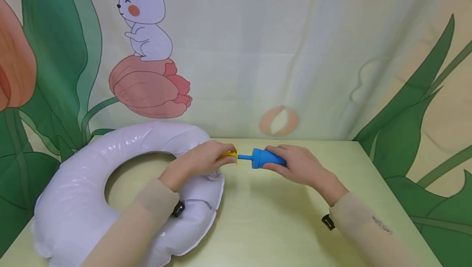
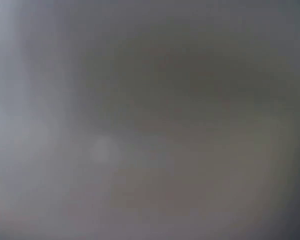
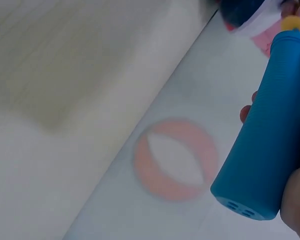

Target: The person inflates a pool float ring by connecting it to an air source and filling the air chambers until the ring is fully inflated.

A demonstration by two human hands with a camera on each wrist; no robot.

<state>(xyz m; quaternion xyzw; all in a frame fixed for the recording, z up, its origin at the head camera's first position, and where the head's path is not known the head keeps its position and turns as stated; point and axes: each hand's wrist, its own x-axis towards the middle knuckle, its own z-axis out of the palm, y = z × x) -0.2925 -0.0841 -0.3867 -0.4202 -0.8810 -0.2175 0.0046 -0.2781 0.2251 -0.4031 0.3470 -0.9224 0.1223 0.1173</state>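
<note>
A small hand pump with a blue barrel (image 1: pixel 271 158) is held level between both hands in the head view. My right hand (image 1: pixel 296 162) grips the barrel, whose slotted end shows in the right wrist view. My left hand (image 1: pixel 200 158) pinches the yellow end piece (image 1: pixel 232 156) of the pump between thumb and fingers. A short length of blue rod (image 1: pixel 245 157) shows between the yellow piece and the barrel. Under my left forearm lies a white inflatable swim ring (image 1: pixel 73 185), wrinkled along its seams. Only blur shows in the left wrist view.
The ring covers the left part of a pale yellow-green table (image 1: pixel 254 226). Behind the table hangs a printed cloth (image 1: pixel 236 54) with a rabbit, tulips and leaves. A black wrist strap piece (image 1: pixel 328 222) sticks out by the right sleeve.
</note>
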